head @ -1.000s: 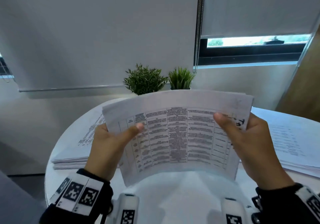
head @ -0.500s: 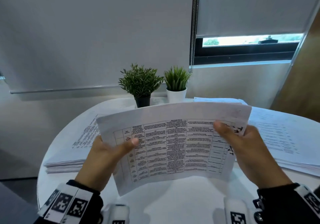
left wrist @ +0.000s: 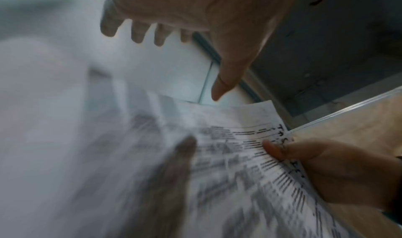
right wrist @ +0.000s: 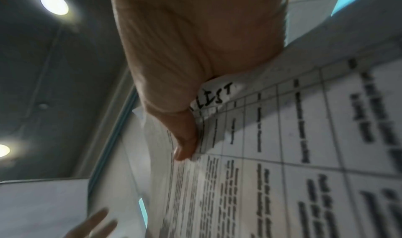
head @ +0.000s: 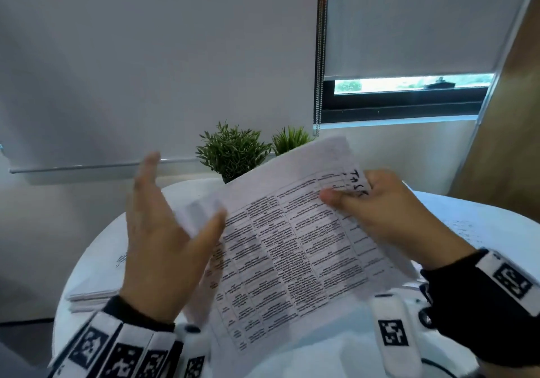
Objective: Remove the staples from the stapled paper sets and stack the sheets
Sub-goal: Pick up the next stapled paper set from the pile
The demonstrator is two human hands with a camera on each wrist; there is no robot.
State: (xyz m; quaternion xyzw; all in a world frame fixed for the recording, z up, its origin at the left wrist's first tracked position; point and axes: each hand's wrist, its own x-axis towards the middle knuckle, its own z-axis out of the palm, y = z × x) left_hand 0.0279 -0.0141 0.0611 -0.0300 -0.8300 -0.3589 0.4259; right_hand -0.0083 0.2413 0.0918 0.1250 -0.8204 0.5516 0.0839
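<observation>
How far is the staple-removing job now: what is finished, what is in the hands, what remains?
Possibly done: a flat paper pile lies on the round table at left; stapled or not, I cannot tell. In hand: the right hand pinches a printed table paper set at its corner; the left hand is open beside it. Left: another paper pile lies at right. No staple is visible.

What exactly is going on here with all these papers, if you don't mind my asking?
A person is working through paper sets at a round white table. The right hand pinches a printed paper set by its upper corner and holds it tilted above the table. The left hand is open beside it, fingers spread, gripping nothing. More paper stacks lie on the table.
</observation>
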